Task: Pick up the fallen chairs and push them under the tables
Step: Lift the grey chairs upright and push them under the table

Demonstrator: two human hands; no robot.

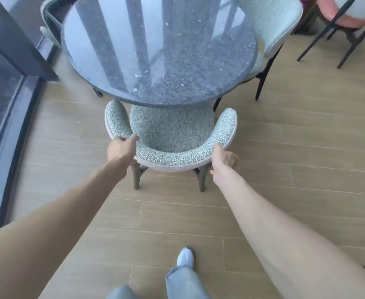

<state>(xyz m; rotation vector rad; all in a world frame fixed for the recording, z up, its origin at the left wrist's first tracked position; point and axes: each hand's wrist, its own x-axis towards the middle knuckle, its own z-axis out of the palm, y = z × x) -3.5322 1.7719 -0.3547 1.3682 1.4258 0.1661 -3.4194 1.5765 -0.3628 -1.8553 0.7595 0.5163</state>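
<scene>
Upholstery in a nubby grey-green weave covers the armchair (173, 128), which stands upright on the wood-plank floor (285, 147) at the near edge of the round stone-topped bench (160, 50). Its seat front is already tucked beneath the bench's rim, while the curved backrest and two dark rear legs stay out on the person's side.

The left hand (121, 148) is closed over the left end of the backrest curve, thumb on the inner face and fingers wrapped behind. The right hand (222, 157) grips the right end in the same manner, its fingers mostly hidden behind the padding.

Judging by the solid legs and thick padding, the armchair is probably moderately heavy yet rigid, so a push at the backrest should carry straight through to the legs. The fabric looks coarse enough to give a sure grip without slipping. Holding both ends of the curve, as here, seems the best place, since it keeps the chair from swinging sideways. The armrest tips appear close to the bench's edge, so they may knock against it.
</scene>
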